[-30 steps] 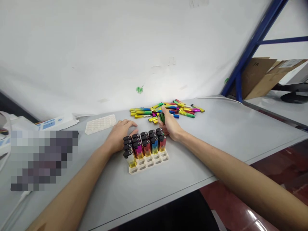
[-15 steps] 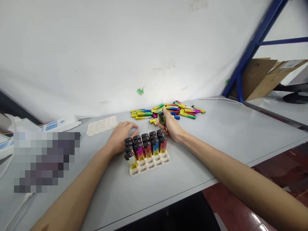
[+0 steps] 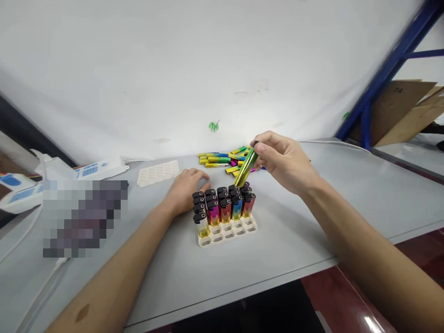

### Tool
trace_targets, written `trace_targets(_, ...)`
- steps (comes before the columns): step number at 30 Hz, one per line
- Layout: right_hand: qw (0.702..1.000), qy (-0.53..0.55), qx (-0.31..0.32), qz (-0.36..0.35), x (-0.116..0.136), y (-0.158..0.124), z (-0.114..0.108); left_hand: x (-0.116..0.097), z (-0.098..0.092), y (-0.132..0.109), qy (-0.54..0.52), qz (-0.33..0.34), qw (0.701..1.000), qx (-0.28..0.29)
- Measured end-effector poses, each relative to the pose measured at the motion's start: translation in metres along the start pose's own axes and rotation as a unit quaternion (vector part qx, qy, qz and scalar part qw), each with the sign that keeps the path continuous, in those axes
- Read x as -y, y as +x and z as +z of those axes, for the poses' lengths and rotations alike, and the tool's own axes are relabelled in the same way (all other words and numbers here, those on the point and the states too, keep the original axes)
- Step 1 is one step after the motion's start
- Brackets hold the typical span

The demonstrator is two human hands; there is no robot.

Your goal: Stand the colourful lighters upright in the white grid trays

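Between the thumb and fingers of my right hand [image 3: 282, 159] is a green and yellow lighter [image 3: 247, 167], tilted, its black top at the fingertips and its yellow end down. It is above the back right of a cream-coloured rack [image 3: 229, 236] with rows of holes. Several shiny lighters [image 3: 225, 210] stand upright in the rack with black tops up; the front holes show no lighters. My left hand [image 3: 189, 187] rests on the table behind the rack's left side, fingers loosely apart, holding nothing. Behind the rack lies a pile of colourful lighters [image 3: 217, 160], partly hidden by my right hand.
A second cream rack [image 3: 158, 173] lies flat at the back left. Power strips [image 3: 100, 169] with white cables and a blurred-out object [image 3: 86, 217] are on the left. A white wall stands behind; a blue metal frame [image 3: 366, 125] and cardboard boxes [image 3: 398, 111] are at right.
My right hand has lifted the green and yellow lighter from the pile, up and to the right. My left hand stays by the rack. The view has shifted slightly.
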State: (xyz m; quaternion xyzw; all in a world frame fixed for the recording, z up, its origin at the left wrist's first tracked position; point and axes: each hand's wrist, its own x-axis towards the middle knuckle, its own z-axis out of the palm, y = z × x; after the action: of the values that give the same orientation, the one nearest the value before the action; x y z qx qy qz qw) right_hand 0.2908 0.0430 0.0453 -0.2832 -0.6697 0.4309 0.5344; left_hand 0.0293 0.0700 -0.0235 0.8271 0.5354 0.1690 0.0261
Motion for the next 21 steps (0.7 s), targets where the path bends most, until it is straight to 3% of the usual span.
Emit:
trace_targets(5, 0.979, -0.144, 0.078, -0.121, 0.015, -0.024, 0.033, -0.003, -0.004, -0.001, 0.011, 0.009, 1.000, 0.012)
trace_targets(10, 0.893, -0.348, 0.124, -0.257, 0.005, -0.039, 0.056, -0.006, -0.008, 0.000, 0.016, 0.005, 1.000, 0.022)
trace_targets(15, 0.853, -0.414, 0.105, -0.299, -0.001, -0.040, 0.061, -0.007, -0.008, 0.000, 0.008, 0.002, 1.000, 0.013)
trace_targets(21, 0.849, -0.405, 0.107, -0.322, -0.004, -0.040, 0.063, -0.009, -0.010, -0.002, 0.003, -0.003, 1.000, 0.013)
